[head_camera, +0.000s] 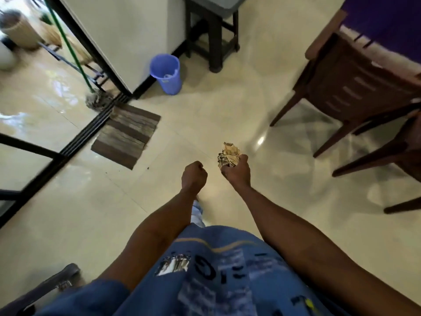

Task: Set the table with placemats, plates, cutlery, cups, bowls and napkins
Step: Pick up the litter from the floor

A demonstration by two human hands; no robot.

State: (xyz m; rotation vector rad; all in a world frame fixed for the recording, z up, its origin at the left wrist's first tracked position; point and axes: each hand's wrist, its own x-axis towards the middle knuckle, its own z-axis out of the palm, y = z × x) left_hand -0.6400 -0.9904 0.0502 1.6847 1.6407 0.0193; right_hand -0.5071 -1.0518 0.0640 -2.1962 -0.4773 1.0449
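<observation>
The right hand (235, 171) is curled round a crumpled wad of paper (228, 154), brownish and printed, which sticks up out of the top of the fist. The left hand (193, 175) is balled into a fist beside it, close but not touching, and as far as can be seen holds nothing. Both arms reach forward over the pale tiled floor (205, 115) as the person stands facing it.

Ahead and to the left, a blue wastebasket (165, 74) stands on the floor against the corner of a white cabinet (127, 35), with something pale already lying inside. My guess is the wad is rubbish bound for that basket, a bit of clearing up within the table setting. To do it well, carry the wad right over the basket's mouth and release it low, since crushed paper is light and bounces off a rim easily.

A striped doormat (127, 135) lies by the sliding door track at the left, a mop (96, 100) leaning just beyond it. A dark stool (211, 35) stands behind the basket. At the right, wooden chairs (355, 87) sit beside a table under a purple cloth (387, 21); only its corner shows, and no placemats, plates or cutlery can be seen.
</observation>
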